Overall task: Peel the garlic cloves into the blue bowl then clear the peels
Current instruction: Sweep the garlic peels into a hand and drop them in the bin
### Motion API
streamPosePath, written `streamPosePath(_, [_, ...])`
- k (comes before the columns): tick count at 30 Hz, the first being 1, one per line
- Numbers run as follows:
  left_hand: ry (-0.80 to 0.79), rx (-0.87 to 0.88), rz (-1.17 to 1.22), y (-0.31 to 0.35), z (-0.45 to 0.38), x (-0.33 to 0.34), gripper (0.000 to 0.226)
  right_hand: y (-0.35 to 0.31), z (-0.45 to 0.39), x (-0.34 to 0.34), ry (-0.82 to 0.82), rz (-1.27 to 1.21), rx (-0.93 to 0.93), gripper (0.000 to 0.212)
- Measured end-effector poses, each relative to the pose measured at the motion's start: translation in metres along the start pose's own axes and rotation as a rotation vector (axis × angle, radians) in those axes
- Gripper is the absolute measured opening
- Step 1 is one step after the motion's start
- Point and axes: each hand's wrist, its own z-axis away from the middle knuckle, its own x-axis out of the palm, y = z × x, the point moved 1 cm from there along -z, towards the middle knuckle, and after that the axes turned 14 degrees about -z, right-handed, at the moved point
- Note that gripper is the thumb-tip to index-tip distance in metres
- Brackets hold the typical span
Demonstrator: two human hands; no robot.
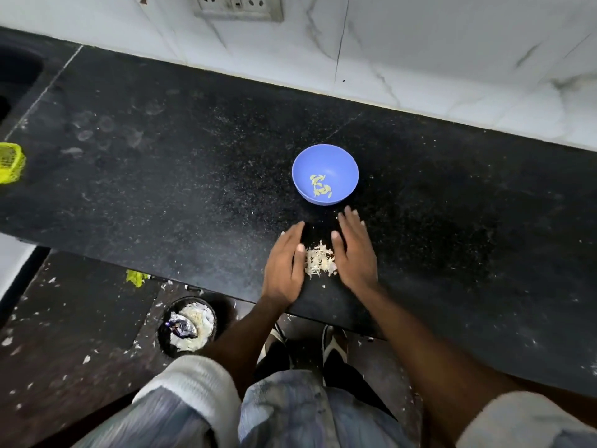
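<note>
Fingers straight and held close together, the left hand (284,263) and right hand (353,253) flank the peels (319,261), a heap lying between their thumbs. Papery, featherlight and apt to scatter, it wants cupping from both sides. Beyond the fingertips, the blue bowl (342,163) holds what look like peeled cloves (320,188). Below on the floor, a bin (187,328) holds scraps.

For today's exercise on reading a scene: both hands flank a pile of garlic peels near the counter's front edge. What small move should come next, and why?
Probably bring the left hand and right hand together to gather the peels. The cloves already lie in the blue bowl, both hands lie flat with the loose pile between them, and a bin stands on the floor below to the left.
</note>
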Motion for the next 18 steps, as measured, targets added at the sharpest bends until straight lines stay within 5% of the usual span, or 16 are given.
streamPosePath(3, [0.058, -0.144, 0.049, 0.005, -0.010, 0.012, 0.048, 0.009, -0.029, 0.008, -0.158, 0.142, 0.045, 0.068])
streamPosePath(8, [0.159, -0.209, 0.111, 0.025, 0.015, 0.023, 0.046, 0.004, 0.027, 0.018, -0.409, -0.017, -0.314, 0.052])
streamPosePath(13, [0.200, -0.270, -0.099, 0.020, 0.023, 0.027, 0.056, 0.027, 0.050, -0.015, 0.009, 0.007, -0.102, 0.053])
streamPosePath(18, [0.096, -0.190, -0.092, 0.031, 0.027, 0.040, 0.055, 0.022, 0.047, 0.005, -0.129, 0.237, -0.121, 0.063])
